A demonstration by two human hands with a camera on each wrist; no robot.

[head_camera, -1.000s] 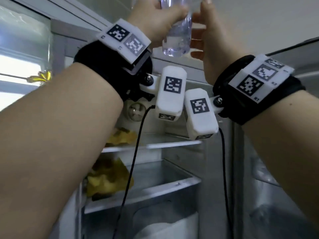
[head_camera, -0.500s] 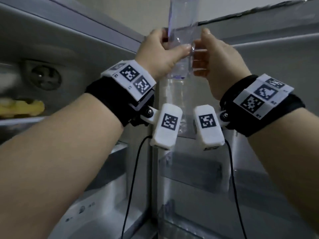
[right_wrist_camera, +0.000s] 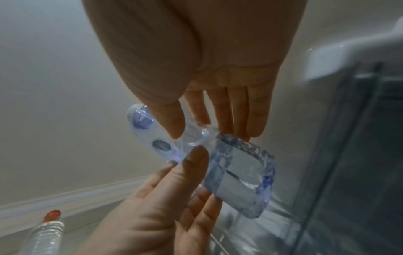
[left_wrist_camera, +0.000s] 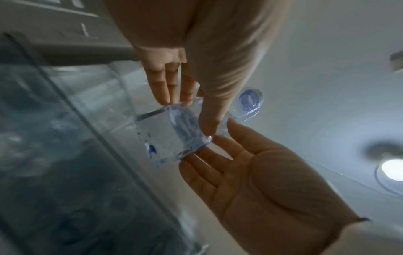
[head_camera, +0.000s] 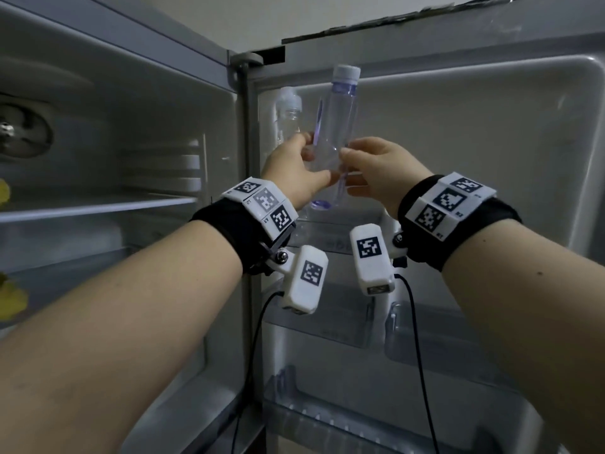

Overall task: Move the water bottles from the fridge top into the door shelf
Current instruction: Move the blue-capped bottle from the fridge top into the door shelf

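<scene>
Now a clear bottle [head_camera: 337,132] is held upright between the left hand [head_camera: 294,173] and the right hand [head_camera: 376,172], pinched by both, just above the top door shelf [head_camera: 343,235]. Another bottle [head_camera: 288,109] is seen behind it.

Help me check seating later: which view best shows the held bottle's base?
The right wrist view: the bottle turns its squarish base toward that camera, unobstructed. The left wrist view shows the base partly behind the left hand. The head view shows it only edge-on.
</scene>
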